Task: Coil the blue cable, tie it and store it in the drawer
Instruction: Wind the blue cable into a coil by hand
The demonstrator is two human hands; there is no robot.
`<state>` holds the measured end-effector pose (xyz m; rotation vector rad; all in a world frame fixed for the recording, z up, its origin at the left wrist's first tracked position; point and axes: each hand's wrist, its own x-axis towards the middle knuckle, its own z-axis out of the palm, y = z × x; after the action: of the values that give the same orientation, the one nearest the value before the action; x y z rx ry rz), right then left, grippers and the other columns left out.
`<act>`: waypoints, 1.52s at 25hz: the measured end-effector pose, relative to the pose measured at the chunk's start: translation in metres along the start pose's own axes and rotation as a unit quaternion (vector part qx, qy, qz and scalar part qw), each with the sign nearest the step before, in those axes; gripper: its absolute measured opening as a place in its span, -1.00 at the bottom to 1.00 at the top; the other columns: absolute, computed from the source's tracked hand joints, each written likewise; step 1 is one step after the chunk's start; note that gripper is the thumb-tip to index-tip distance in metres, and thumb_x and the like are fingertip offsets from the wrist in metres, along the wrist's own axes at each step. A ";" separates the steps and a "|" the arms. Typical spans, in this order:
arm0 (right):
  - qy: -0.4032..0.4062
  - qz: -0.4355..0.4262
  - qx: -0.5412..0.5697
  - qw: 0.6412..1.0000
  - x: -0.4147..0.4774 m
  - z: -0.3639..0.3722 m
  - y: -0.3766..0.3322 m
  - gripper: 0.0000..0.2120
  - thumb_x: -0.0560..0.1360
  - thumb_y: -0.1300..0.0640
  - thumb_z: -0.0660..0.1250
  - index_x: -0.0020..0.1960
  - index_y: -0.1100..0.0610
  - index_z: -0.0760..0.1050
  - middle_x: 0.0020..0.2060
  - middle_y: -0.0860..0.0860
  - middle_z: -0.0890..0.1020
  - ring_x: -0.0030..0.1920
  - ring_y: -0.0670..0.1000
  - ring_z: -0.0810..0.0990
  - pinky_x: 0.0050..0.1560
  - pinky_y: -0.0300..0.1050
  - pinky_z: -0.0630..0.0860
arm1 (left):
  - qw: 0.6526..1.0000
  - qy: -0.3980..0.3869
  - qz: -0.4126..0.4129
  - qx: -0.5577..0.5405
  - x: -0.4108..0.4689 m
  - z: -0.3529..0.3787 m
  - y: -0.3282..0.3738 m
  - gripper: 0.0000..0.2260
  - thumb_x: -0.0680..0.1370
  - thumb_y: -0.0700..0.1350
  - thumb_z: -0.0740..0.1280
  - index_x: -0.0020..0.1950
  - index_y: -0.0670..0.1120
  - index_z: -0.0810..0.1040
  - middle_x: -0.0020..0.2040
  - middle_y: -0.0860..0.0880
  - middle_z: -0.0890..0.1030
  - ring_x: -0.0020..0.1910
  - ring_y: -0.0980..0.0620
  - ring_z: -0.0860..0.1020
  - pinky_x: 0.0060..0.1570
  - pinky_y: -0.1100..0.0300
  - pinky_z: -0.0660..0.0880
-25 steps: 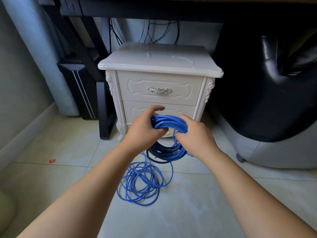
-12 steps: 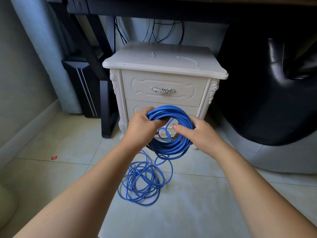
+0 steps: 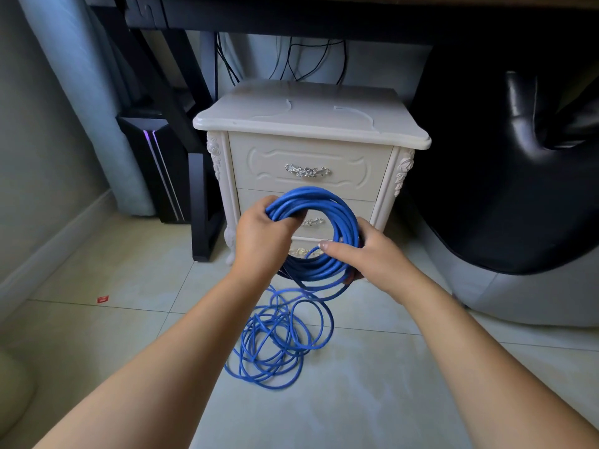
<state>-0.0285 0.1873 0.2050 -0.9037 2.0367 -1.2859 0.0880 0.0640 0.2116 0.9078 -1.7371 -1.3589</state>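
Your left hand (image 3: 259, 234) is clamped on the upper left of the cable (image 3: 346, 218), fingers curled over the bundled turns. Your right hand (image 3: 366, 254) grips the lower right of the same coil, with the thumb (image 3: 330, 247) lying across the front strands and pointing left, and fingertips showing under the bundle. Neither hand is free; both are closed round the coil.

You hold the coil upright in the air in front of the nightstand (image 3: 308, 115), facing you like a ring. Through and around it you see the lower drawer (image 3: 363, 207), which is closed and partly hidden by the coil. The top drawer (image 3: 275, 176) is closed too, and its silver handle (image 3: 307, 171) sits just above the coil.

The cable is not all gathered. From the bottom of the coil, strands drop to the floor (image 3: 129, 319), where the loose loops (image 3: 278, 338) lie in an untidy pile between your forearms.

A dark table (image 3: 324, 17) stands over the nightstand, with black wires (image 3: 291, 59) hanging behind it. A computer tower (image 3: 152, 163) stands to the left, a black seat (image 3: 486, 189) fills the right, and a small red scrap (image 3: 103, 299) lies on the floor at left.
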 end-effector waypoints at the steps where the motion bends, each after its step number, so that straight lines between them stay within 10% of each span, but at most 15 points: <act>1: -0.004 0.009 0.052 0.999 -0.002 0.002 -0.001 -0.71 0.41 -0.02 0.50 0.03 0.01 0.48 -0.17 0.05 0.62 -0.38 0.06 0.57 -0.19 0.10 0.67 | 0.999 0.022 -0.023 -0.036 0.000 0.000 0.001 -0.88 0.49 -0.10 0.45 -0.07 -0.13 0.61 -0.34 -0.05 0.53 -0.40 0.06 0.43 -0.25 0.01 0.54; 9: 0.049 0.050 0.261 0.963 -0.008 0.027 -0.002 -0.77 0.47 0.24 0.43 0.05 0.09 0.45 -0.17 0.11 0.66 -0.19 0.08 0.69 -0.19 0.15 0.67 | 0.932 0.006 -0.219 -0.289 -0.017 0.018 -0.007 -0.84 0.54 -0.13 0.40 -0.17 -0.11 0.45 -0.45 -0.03 0.39 -0.52 0.03 0.47 -0.30 0.11 0.49; 12: 0.093 0.047 0.255 0.961 -0.005 0.026 0.000 -0.77 0.44 0.38 0.32 -0.05 0.08 0.41 -0.40 -0.02 0.60 -0.28 0.09 0.66 -0.20 0.23 0.66 | 0.917 -0.044 -0.246 -0.310 -0.022 0.021 -0.015 -0.84 0.54 -0.10 0.41 -0.11 -0.16 0.49 -0.38 -0.06 0.51 -0.32 -0.06 0.59 -0.02 -0.07 0.58; 15: 0.120 0.038 0.212 0.969 -0.002 0.022 0.002 -0.74 0.42 0.39 0.27 -0.07 0.05 0.43 -0.47 -0.06 0.57 -0.27 0.13 0.69 -0.15 0.29 0.64 | 0.943 -0.083 -0.221 -0.234 -0.016 0.013 -0.011 -0.87 0.49 -0.13 0.45 -0.01 -0.12 0.58 -0.16 -0.06 0.68 -0.07 -0.01 0.65 0.21 -0.07 0.53; 20: 0.092 -0.040 0.020 0.995 -0.004 0.009 -0.001 -0.74 0.40 0.34 0.30 -0.07 0.00 0.45 -0.33 -0.01 0.55 -0.39 -0.10 0.62 -0.28 -0.06 0.54 | 0.992 -0.124 -0.025 -0.005 -0.004 -0.004 0.003 -0.66 0.43 -0.23 0.49 0.16 0.01 0.54 -0.12 0.00 0.66 -0.20 0.06 0.62 -0.03 0.14 0.56; 25: 0.022 -0.077 -0.169 0.982 -0.006 0.010 0.002 -0.77 0.37 0.20 0.29 -0.07 -0.08 0.36 -0.30 -0.01 0.55 -0.26 0.14 0.56 -0.21 0.07 0.53 | 0.945 -0.201 0.157 0.205 -0.006 -0.007 -0.003 -0.61 0.41 -0.23 0.44 0.19 0.06 0.52 -0.06 0.11 0.60 -0.11 0.23 0.56 -0.12 0.46 0.41; 32: 0.069 -0.060 -0.139 0.986 -0.006 0.012 -0.002 -0.82 0.37 0.08 0.38 -0.10 -0.04 0.40 -0.32 -0.06 0.54 -0.27 0.05 0.50 -0.20 0.00 0.49 | 0.950 -0.183 0.197 0.156 -0.006 -0.003 -0.008 -0.61 0.46 -0.27 0.40 0.22 0.05 0.51 -0.04 0.13 0.59 -0.07 0.18 0.54 -0.05 0.30 0.46; 38: 0.072 0.009 0.016 0.997 -0.006 0.014 0.001 -0.80 0.46 0.18 0.39 0.00 -0.03 0.45 -0.23 0.06 0.67 -0.24 0.01 0.69 -0.06 0.00 0.59 | 0.990 -0.123 0.060 -0.018 -0.007 0.000 0.003 -0.52 0.50 -0.31 0.41 0.37 0.04 0.48 -0.11 0.13 0.60 -0.27 0.30 0.53 -0.17 0.47 0.41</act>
<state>-0.0146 0.1850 0.1996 -0.7979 2.1213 -1.4056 0.0911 0.0711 0.2138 0.6263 -1.9108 -1.4659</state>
